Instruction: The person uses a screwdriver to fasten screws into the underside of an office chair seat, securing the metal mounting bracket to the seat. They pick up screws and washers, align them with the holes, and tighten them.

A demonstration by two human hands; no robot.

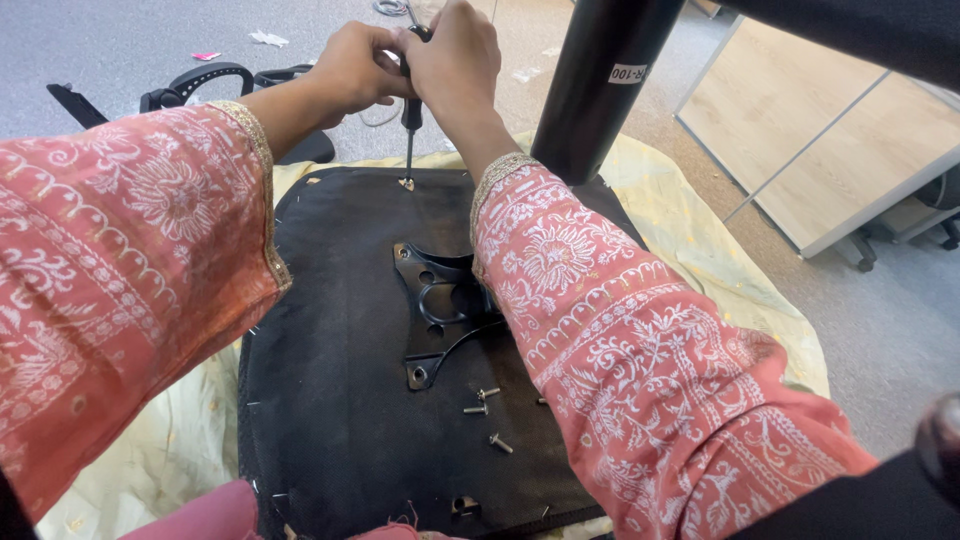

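Office setting. Indicators: grey carpet [120, 40] across the upper left of the frame, pale wood desk [840, 140] on castors at the upper right, detached chair armrests [215, 80] at upper left.

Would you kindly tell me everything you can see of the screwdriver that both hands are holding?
The screwdriver stands nearly upright over the far edge of the black seat underside. Its dark handle is mostly hidden inside the left hand and the right hand, which both wrap around its top. Below them a short black collar narrows into a thin, metal-looking shaft. The tip meets a small fitting on the seat's surface, probably a screw, though too small to tell for certain.
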